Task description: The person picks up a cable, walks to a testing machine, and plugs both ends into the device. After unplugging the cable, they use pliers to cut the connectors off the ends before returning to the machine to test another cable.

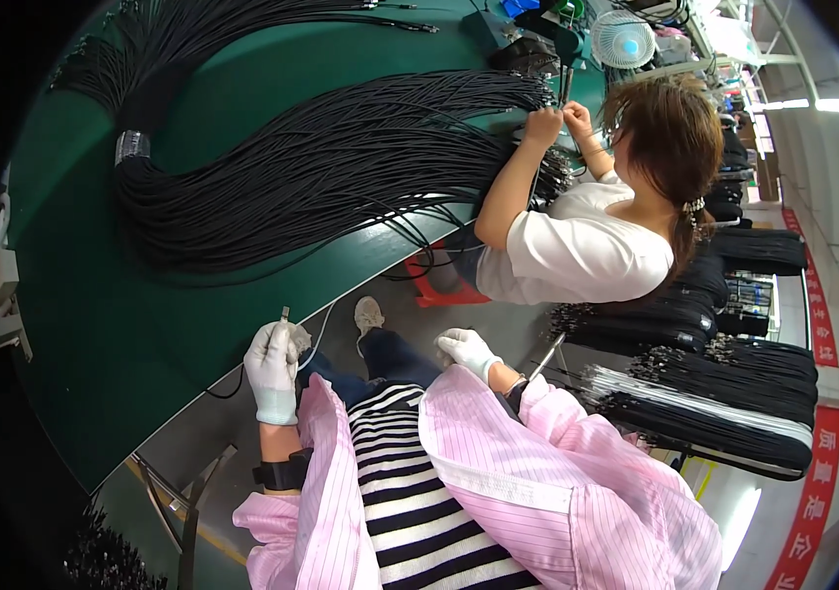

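My left hand, in a white glove, is pinched round a cable plug, whose small metal end points up past the fingertips. It is held over the near edge of the green table. A thin pale cable curves beside this hand. My right hand, also gloved in white, is off the table to the right, with its fingers curled closed. Whatever may be inside it is hidden. Across the table sweeps a thick bundle of black cables, bound by a silvery wrap at its left end.
A person in a white top works at the bundle's right end. A red stool stands below the table edge there. Black and white cables hang on racks at the right. A small fan stands at the back.
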{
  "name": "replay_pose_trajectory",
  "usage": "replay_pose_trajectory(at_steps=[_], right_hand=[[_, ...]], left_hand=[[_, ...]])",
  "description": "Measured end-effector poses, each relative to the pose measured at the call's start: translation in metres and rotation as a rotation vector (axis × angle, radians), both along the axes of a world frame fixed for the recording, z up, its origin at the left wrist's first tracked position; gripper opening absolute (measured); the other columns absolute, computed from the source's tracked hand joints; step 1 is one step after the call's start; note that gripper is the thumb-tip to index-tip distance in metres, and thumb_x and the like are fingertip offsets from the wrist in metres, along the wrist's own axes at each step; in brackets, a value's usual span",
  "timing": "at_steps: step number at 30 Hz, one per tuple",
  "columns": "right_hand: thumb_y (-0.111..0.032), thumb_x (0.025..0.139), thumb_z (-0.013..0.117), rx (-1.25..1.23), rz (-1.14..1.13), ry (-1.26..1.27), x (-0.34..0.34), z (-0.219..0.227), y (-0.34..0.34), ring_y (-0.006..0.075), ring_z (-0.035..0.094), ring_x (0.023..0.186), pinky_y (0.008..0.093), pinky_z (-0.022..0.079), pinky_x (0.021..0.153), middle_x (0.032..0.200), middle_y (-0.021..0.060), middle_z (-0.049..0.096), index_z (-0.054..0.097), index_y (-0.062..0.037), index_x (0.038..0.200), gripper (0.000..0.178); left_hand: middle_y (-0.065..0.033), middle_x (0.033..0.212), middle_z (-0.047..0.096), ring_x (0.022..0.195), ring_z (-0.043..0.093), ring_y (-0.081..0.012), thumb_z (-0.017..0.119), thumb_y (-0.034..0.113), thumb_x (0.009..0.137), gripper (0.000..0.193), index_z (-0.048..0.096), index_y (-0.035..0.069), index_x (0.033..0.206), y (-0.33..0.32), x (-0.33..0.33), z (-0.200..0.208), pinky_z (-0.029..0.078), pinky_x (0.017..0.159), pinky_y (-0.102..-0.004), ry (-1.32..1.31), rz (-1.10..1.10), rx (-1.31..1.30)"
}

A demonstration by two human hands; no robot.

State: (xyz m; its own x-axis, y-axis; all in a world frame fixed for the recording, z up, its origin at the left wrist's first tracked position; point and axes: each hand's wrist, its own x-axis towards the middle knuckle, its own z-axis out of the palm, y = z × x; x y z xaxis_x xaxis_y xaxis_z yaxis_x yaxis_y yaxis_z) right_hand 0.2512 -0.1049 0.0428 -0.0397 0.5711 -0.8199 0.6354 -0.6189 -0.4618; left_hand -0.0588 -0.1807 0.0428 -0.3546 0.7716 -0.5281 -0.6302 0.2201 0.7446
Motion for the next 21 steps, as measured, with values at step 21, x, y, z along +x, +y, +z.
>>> replay_pose_trajectory(at_steps=[21], right_hand=[[-0.015,0.087,0.050,-0.041,-0.060,0.200,-0.007,-0.017,0.006,0.0123,0.052,0.056,0.0262,0.045,0.053,0.073,0.0064,0.057,0.057,-0.0010,0.094,0.018]], left_hand=[[-0.0024,0.071,0.053,0.050,0.044,-0.0070,0.034,0.030,0.092,0.038,0.051,-0.002,0.104,0.017,-0.005,0.075,0.034,0.044,-0.0188,-0.371,0.036,0.379]])
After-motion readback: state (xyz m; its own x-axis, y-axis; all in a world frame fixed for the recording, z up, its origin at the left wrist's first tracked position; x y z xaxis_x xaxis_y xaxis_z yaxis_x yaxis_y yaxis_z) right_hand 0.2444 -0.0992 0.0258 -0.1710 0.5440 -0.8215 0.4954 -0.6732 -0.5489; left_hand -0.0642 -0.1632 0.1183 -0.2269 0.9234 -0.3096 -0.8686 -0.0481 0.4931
